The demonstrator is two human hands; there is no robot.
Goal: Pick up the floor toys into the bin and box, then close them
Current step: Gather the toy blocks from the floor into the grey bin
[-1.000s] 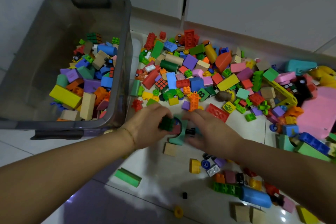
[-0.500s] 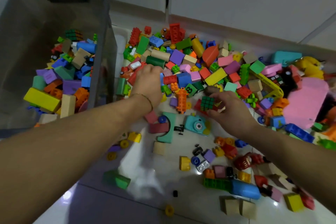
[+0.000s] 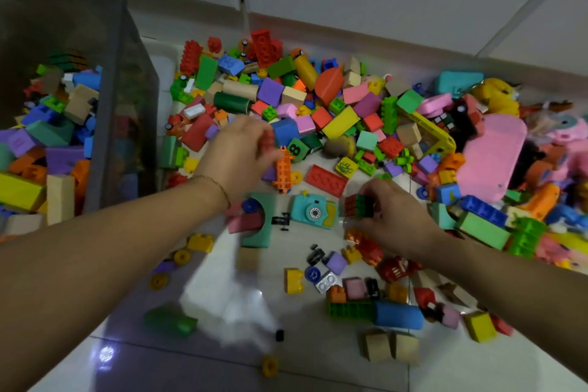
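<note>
Two hands among the floor toys (image 3: 334, 124).
My right hand (image 3: 394, 216) pinches a puzzle cube (image 3: 359, 205); my left hand (image 3: 241, 153) closes on red bricks (image 3: 269, 140) beside the grey bin (image 3: 122, 79).

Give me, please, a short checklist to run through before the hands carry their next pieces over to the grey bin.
1. Right hand grips the puzzle cube: ok, fingers wrapped round it.
2. Left hand holds a piece: cannot tell; it is blurred over the red blocks.
3. Grey bin open to receive toys: ok, no lid on it.
4. Room left in the bin: ok, blocks lie well below its rim.
5. Floor cleared: not ok, the pile remains, also the toy camera.
</note>
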